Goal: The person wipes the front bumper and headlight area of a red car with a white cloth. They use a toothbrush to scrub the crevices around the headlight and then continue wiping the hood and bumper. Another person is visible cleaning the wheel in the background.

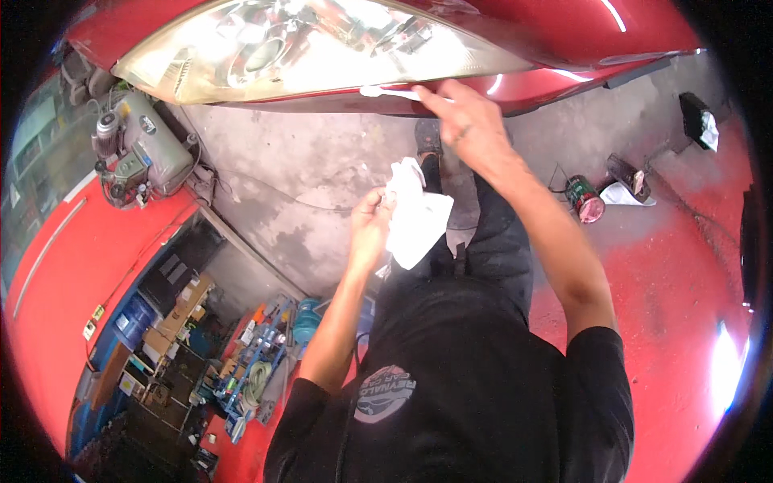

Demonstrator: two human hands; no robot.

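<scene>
White tool (390,92), sheet (419,227) in hands (475,129); green can (578,191) (contents unclear)

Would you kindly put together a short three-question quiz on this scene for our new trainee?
1. Multiple choice: what does the left hand hold?
a) a screwdriver
b) a white sheet
c) a glove

2. True or false: the air compressor is in the left half of the picture.

3. Fill in: the right hand holds a slender white tool close to the lower edge of the ____.

Key: 1. b; 2. true; 3. headlight.
</scene>
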